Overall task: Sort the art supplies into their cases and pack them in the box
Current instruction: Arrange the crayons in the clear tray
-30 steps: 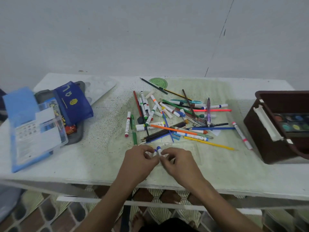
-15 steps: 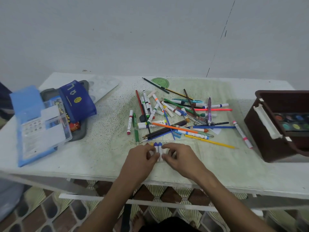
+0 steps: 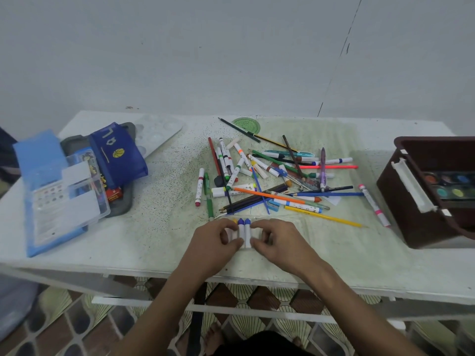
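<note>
White-barrelled markers (image 3: 244, 233) with blue and yellow caps lay side by side at the near edge of the table (image 3: 154, 242), caps pointing away from the person, and both hands were closed on them: the left hand (image 3: 214, 238) had its curled fingers and thumb pinching the row from its side, while the right hand (image 3: 276, 238) pinched it from the other, thumb tip against the outermost marker. A thin clear sleeve seemed to lie under or around the row, though its edges were too faint to make out. Just beyond the hands sprawled the loose pile of pens and pencils (image 3: 272, 181), crossed over one another, with an orange pencil (image 3: 272, 195) and a yellow pencil (image 3: 323, 216) nearest the hands and a pink-banded marker (image 3: 374, 205) lying apart toward the right. A green round protractor (image 3: 246, 124) sat at the far end of the pile. Well off to the right stood the brown box (image 3: 403, 201), holding a watercolour palette (image 3: 452, 185). To the left lay a blue pencil pouch (image 3: 117, 158) on a grey tray (image 3: 123, 201), a clear plastic case (image 3: 69, 199) on a blue folder (image 3: 38, 155), and a white mixing palette (image 3: 159, 129) behind them.
</note>
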